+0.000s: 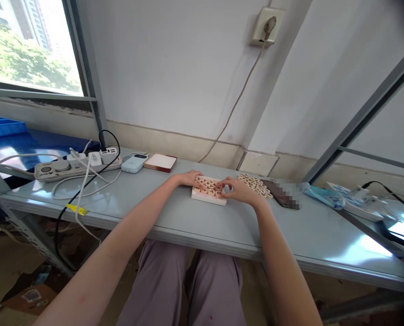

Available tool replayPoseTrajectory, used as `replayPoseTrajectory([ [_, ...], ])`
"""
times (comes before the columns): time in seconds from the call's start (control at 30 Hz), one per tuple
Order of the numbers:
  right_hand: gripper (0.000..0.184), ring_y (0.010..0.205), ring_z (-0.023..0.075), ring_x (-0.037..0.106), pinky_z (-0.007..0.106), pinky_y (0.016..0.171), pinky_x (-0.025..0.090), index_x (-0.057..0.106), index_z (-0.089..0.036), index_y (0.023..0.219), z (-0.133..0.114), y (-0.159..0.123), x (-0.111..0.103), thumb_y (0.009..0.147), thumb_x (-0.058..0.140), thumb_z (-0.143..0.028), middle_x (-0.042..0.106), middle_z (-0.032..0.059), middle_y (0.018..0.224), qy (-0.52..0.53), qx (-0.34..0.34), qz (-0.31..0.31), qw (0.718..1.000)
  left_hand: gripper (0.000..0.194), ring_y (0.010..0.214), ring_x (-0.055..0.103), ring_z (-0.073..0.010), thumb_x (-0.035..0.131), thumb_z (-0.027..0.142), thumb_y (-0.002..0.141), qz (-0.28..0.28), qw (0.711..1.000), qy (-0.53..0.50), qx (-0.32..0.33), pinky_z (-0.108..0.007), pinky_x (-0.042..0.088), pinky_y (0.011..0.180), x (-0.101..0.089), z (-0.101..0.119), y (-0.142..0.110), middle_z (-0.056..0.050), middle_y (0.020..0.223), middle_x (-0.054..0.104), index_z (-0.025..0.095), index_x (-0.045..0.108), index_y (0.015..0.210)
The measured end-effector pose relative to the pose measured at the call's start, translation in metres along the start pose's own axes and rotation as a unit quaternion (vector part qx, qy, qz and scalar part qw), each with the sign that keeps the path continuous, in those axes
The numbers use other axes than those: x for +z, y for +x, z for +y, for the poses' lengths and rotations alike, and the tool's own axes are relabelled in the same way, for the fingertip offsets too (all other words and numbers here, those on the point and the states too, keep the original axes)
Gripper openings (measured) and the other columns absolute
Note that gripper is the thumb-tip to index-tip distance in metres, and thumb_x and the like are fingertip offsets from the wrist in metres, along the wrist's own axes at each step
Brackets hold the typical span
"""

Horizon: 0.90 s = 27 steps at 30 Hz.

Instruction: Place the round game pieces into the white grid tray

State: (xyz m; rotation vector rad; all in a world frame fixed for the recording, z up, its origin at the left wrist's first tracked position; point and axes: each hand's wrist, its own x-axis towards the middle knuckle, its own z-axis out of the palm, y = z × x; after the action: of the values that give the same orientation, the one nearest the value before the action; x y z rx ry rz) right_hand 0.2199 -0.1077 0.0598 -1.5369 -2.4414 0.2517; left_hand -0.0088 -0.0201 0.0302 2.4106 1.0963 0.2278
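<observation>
Flanking the tile tray, 2 hands

Single head-worn camera looks forward and down across a grey steel shelf, close above the left hand and right hand, facing the wall behind the shelf

Left hand and right hand touch engraved tiles.
</observation>
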Motion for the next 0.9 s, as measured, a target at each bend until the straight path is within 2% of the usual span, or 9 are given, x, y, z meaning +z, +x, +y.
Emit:
replayPoseTrajectory([
  [0.1, 0.038, 0.083, 0.0182, 0.053, 0.029, 0.073, 0.041, 0.059, -0.026, 0.105, -0.001, 0.001, 0.003, 0.070, 0.062, -0.039, 0.058, 0.0029, 0.100, 0.011, -0.006, -0.001, 1.000, 0.083, 0.121, 0.039, -0.0249, 0.057, 0.063, 0.059, 0.001, 1.000, -0.001, 0.006, -0.032, 0.034, 0.098, 0.000, -0.001, 0.000, -0.010, 0.133, 0.041, 0.020, 0.040, 0.128],
  [0.23, 0.024, 0.079, 0.0172, 0.053, 0.028, 0.071, 0.040, 0.061, -0.024, 0.091, -0.002, 0.003, 0.006, 0.071, 0.060, -0.038, 0.058, 0.0028, 0.092, -0.006, -0.004, -0.025, 1.000, 0.081, 0.120, 0.039, -0.0246, 0.057, 0.062, 0.059, 0.002, 1.000, 0.001, 0.012, -0.031, 0.034, 0.098, 0.000, -0.001, 0.000, -0.009, 0.132, 0.042, 0.020, 0.041, 0.127],
  [0.3, 0.022, 0.080, 0.0173, 0.053, 0.027, 0.071, 0.040, 0.060, -0.024, 0.089, -0.001, 0.004, 0.007, 0.072, 0.060, -0.037, 0.057, 0.0029, 0.091, -0.006, -0.003, -0.030, 1.000, 0.082, 0.120, 0.039, -0.0248, 0.057, 0.062, 0.059, 0.003, 1.000, 0.006, 0.012, -0.031, 0.033, 0.098, 0.000, 0.001, 0.000, -0.009, 0.132, 0.042, 0.019, 0.040, 0.127],
  [0.53, 0.048, 0.105, 0.0228, 0.045, 0.033, 0.086, 0.037, 0.045, -0.021, 0.110, -0.012, 0.004, 0.018, 0.070, 0.061, -0.041, 0.047, 0.0080, 0.112, -0.016, -0.001, 0.041, 0.999, 0.089, 0.120, 0.039, -0.0261, 0.056, 0.065, 0.058, -0.003, 1.000, 0.010, -0.006, -0.032, 0.033, 0.098, -0.002, 0.004, -0.003, -0.012, 0.133, 0.040, 0.016, 0.037, 0.130],
  [0.67, 0.053, 0.112, 0.0248, 0.040, 0.035, 0.090, 0.034, 0.041, -0.023, 0.115, -0.018, 0.006, 0.023, 0.070, 0.060, -0.043, 0.042, 0.0082, 0.120, -0.032, 0.013, 0.064, 0.997, 0.086, 0.122, 0.037, -0.0261, 0.056, 0.064, 0.059, -0.002, 1.000, 0.009, -0.004, -0.032, 0.032, 0.099, -0.001, 0.003, -0.003, -0.011, 0.135, 0.039, 0.018, 0.037, 0.130],
  [0.77, 0.053, 0.116, 0.0258, 0.037, 0.037, 0.093, 0.032, 0.041, -0.023, 0.119, -0.017, 0.007, 0.024, 0.072, 0.058, -0.042, 0.039, 0.0084, 0.125, -0.043, 0.019, 0.053, 0.997, 0.083, 0.122, 0.037, -0.0249, 0.056, 0.061, 0.060, -0.003, 1.000, 0.004, 0.004, -0.032, 0.031, 0.099, -0.001, 0.002, -0.003, -0.011, 0.135, 0.038, 0.019, 0.038, 0.129],
  [0.9, 0.059, 0.123, 0.0264, 0.032, 0.038, 0.097, 0.029, 0.038, -0.024, 0.126, -0.013, 0.006, 0.022, 0.074, 0.056, -0.045, 0.035, 0.0090, 0.133, 0.000, 0.015, 0.007, 1.000, 0.086, 0.122, 0.037, -0.0253, 0.056, 0.063, 0.059, -0.001, 1.000, 0.003, 0.001, -0.032, 0.033, 0.098, -0.002, 0.003, -0.004, -0.011, 0.135, 0.039, 0.019, 0.037, 0.130],
])
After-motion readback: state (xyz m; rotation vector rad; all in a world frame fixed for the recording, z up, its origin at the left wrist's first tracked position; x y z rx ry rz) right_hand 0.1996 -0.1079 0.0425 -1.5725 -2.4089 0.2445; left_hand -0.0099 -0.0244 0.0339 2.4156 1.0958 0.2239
